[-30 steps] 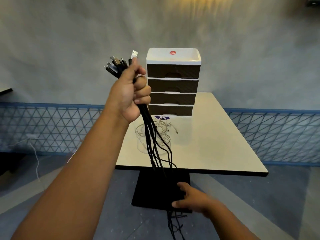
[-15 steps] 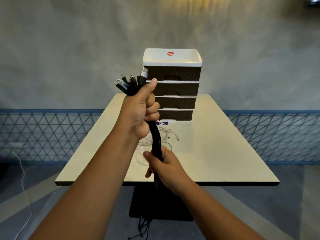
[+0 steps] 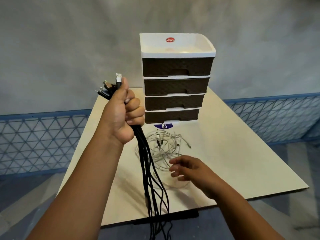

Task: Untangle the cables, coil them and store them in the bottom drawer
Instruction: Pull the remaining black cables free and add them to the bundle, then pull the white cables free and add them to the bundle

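Observation:
My left hand [image 3: 123,115] grips a bundle of black cables [image 3: 150,177] near their plug ends, held up in front of the drawer unit. The plugs [image 3: 110,86] stick out above my fist, and the cables hang down past the table's front edge. My right hand [image 3: 187,168] hovers just right of the hanging bundle with fingers loosely spread, holding nothing. A tangle of white cables [image 3: 164,146] lies on the table behind it. The bottom drawer [image 3: 171,116] of the white and brown drawer unit [image 3: 176,54] is closed, as are the drawers above it.
The cream table [image 3: 242,161] has bare surface to the right of the cables. A blue sticker [image 3: 162,126] lies in front of the drawer unit. A blue mesh railing [image 3: 34,139] runs behind the table on both sides, before a grey wall.
My right hand has let go of the black bundle and moved out to the right, fingers now spread. The left hand still grips the plug ends. The camera has tilted and moved nearer.

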`<state>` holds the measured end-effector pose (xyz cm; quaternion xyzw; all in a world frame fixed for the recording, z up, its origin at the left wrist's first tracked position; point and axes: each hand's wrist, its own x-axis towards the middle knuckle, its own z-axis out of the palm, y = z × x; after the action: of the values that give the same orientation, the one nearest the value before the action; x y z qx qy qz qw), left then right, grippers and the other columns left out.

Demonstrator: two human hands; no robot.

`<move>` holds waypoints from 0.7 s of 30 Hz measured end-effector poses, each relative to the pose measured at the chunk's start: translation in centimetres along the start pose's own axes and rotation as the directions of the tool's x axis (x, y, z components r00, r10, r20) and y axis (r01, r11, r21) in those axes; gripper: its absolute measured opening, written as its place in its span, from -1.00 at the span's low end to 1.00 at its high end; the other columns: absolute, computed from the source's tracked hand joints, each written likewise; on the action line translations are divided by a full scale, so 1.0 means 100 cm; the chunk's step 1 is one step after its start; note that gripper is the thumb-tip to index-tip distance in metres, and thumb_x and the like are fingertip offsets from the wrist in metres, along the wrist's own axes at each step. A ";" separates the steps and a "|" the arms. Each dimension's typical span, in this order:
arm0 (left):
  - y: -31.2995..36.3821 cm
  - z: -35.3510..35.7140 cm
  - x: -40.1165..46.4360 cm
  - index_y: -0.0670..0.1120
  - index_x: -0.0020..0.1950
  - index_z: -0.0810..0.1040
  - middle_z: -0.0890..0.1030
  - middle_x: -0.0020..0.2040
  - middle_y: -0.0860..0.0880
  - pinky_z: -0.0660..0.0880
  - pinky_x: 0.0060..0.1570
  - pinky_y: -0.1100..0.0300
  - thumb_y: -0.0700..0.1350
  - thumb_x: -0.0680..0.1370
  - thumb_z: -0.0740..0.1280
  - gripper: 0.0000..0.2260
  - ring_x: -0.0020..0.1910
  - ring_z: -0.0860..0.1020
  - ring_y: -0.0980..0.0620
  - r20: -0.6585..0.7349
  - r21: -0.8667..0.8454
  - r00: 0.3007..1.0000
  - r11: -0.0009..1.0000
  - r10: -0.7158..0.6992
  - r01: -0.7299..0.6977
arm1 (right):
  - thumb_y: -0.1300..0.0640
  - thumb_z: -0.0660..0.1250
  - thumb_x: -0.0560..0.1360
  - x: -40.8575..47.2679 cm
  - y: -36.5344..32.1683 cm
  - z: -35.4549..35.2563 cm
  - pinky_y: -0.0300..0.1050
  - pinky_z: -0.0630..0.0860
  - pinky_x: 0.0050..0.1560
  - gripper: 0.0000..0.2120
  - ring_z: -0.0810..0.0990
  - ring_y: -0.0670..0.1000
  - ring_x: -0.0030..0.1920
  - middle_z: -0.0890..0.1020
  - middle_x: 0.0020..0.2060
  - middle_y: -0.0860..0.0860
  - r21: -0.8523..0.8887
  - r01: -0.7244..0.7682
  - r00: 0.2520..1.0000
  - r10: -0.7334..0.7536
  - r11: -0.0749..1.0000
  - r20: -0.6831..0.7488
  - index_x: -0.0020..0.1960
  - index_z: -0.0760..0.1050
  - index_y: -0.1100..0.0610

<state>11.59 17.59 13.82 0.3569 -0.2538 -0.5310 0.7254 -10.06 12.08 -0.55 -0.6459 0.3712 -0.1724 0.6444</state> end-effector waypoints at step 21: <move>-0.025 -0.025 0.054 -0.01 -0.36 0.35 0.14 -0.58 0.10 0.01 -0.66 0.39 0.15 0.60 0.23 -0.61 -0.65 0.10 0.20 -0.167 -0.016 0.971 0.985 -0.172 0.171 | 0.10 0.20 0.65 0.111 -0.193 -0.058 -0.10 0.41 -0.23 -0.76 0.37 -0.03 -0.37 0.39 -0.49 -0.08 -0.007 0.245 0.949 -0.241 0.970 -0.206 0.02 0.61 0.17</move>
<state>13.65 12.64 10.30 0.4202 -0.1596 -0.5600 0.6959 -1.78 -1.87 15.74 -0.6594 0.3517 -0.3195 0.5826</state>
